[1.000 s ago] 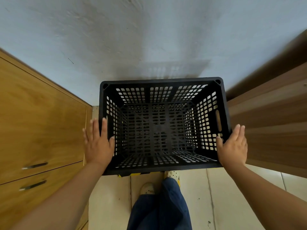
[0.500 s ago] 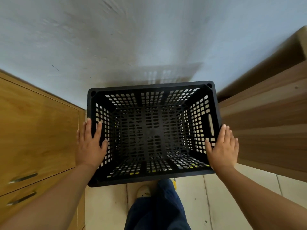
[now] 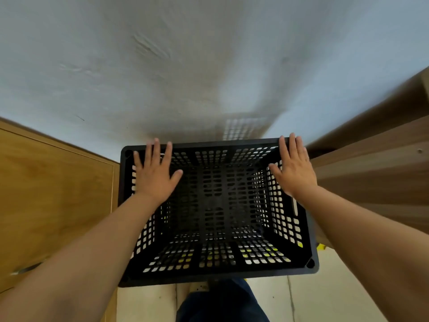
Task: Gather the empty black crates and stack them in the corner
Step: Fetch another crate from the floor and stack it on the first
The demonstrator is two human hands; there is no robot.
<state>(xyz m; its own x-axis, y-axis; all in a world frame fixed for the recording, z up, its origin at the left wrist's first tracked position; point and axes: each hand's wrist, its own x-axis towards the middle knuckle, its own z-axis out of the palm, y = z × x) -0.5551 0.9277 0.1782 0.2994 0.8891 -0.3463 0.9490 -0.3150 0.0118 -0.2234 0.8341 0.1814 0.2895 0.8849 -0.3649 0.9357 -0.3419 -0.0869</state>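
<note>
A: Item one: black perforated plastic crate (image 3: 218,212), rectangular, open top, empty. Location?

B: Far wall of the crate against the pale plastered wall (image 3: 185,66); the oak-coloured cabinet with drawer fronts (image 3: 55,198) just beside the crate's left wall, the dark wood-grain panel (image 3: 371,173) just beside its right wall. The near rim overhangs the light tiled floor (image 3: 325,293). Lattice showing through the crate's base suggests another crate beneath, though I cannot tell for certain.

A: Item two: hands.

B: Left hand (image 3: 156,173), fingers straight and spread, holding nothing, fingertips reaching the crate's far-left corner rim. Right hand (image 3: 293,168), likewise flat and spread, holding nothing, at the far-right corner rim. Whether the palms bear on the rim is unclear from the blur.

A: Step in hand, as judged?

B: Seating the crate squarely in the corner. Advice: press down evenly at both far corners, then the near corners, so the rim nests level; keep the crate's far wall flush with the plastered wall; keep fingers clear of the gaps beside the cabinet and panel.
</note>
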